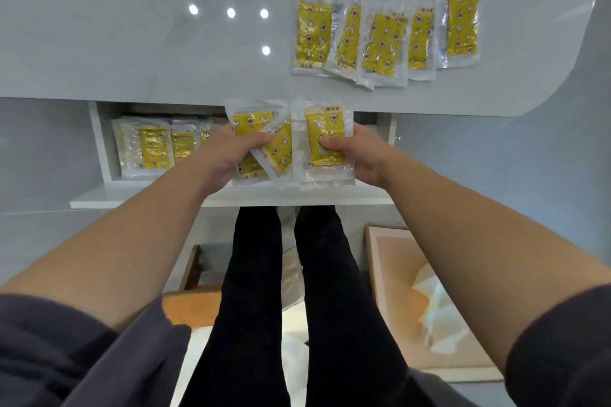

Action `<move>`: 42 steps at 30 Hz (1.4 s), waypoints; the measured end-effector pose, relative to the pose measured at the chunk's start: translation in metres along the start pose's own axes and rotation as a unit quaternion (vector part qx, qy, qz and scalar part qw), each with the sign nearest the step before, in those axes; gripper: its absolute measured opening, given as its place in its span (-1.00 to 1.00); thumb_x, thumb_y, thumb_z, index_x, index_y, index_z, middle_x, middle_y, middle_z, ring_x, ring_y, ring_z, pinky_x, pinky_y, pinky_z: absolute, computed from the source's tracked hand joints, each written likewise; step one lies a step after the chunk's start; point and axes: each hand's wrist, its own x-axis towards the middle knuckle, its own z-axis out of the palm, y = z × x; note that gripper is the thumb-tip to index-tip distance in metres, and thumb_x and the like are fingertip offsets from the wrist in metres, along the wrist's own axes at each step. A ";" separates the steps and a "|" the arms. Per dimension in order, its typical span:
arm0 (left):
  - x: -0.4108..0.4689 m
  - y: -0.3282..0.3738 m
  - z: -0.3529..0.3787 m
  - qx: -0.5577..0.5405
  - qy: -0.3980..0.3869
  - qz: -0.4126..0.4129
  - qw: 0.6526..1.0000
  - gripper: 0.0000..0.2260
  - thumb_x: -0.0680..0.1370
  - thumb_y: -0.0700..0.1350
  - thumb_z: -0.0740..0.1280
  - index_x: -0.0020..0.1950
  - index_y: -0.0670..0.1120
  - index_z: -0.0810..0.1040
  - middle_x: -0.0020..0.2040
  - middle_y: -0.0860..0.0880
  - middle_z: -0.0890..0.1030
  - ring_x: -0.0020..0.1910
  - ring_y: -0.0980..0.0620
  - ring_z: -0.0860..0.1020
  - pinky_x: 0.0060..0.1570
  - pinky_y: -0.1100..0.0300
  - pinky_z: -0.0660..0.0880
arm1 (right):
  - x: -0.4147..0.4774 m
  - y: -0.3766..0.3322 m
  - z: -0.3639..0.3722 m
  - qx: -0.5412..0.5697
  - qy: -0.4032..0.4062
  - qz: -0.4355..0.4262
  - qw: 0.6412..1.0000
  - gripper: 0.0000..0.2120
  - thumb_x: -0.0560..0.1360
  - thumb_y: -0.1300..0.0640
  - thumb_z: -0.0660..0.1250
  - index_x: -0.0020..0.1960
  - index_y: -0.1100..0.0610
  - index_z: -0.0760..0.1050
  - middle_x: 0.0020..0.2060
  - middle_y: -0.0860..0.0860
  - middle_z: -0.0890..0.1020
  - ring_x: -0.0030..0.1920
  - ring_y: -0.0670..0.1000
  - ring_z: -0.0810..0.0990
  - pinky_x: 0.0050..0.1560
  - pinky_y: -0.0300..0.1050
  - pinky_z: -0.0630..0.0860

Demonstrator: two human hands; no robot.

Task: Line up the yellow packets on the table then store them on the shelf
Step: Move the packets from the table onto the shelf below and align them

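Several packets (279, 150) in each hand (228, 155)

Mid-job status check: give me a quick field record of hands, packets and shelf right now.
left hand: grips a skewed bunch of yellow packets
right hand: grips at least one flat packet
table: row of five packets, some overlapping
shelf: stored packets standing at its left end
hands' position: both at the shelf opening, right of the stored packets
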 end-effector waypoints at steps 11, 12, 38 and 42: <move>0.066 -0.034 -0.016 0.073 0.033 -0.009 0.997 -0.84 0.47 -0.32 0.41 -0.07 -0.07 0.56 -0.04 -0.08 0.66 0.05 -0.12 0.62 0.20 -0.13 0.49 | 0.067 0.029 -0.012 -0.007 0.007 0.025 1.000 -0.68 0.52 0.26 0.36 0.26 0.18 0.49 0.08 0.12 0.68 0.11 0.12 0.65 0.22 0.12 0.53; 0.073 -0.037 -0.017 0.074 0.043 -0.010 0.996 -0.83 0.46 -0.31 0.42 -0.06 -0.08 0.56 -0.03 -0.09 0.66 0.06 -0.12 0.62 0.21 -0.14 0.48 | 0.072 0.031 -0.016 -0.005 0.010 0.030 0.999 -0.66 0.52 0.24 0.36 0.28 0.18 0.48 0.08 0.11 0.68 0.11 0.11 0.65 0.22 0.12 0.53; 0.131 -0.083 0.008 0.415 0.262 -0.025 0.871 -0.77 0.48 -0.07 0.45 -0.01 -0.16 0.51 -0.02 -0.13 0.58 -0.01 -0.14 0.59 -0.23 0.10 0.45 | 0.116 0.062 -0.017 -0.339 0.247 0.017 0.908 -0.24 0.42 -0.10 0.47 0.46 0.20 0.26 0.32 0.09 0.48 0.19 0.10 0.54 -0.08 -0.11 0.43; 0.120 -0.085 0.002 0.470 0.223 -0.051 0.853 -0.64 0.46 0.13 0.44 -0.09 -0.12 0.43 -0.17 -0.07 0.50 -0.14 -0.11 0.51 -0.24 0.10 0.42 | 0.104 0.064 -0.036 -0.360 0.192 0.032 0.913 -0.22 0.48 0.00 0.44 0.52 0.23 0.14 0.35 0.12 0.44 0.14 0.08 0.52 0.03 -0.10 0.46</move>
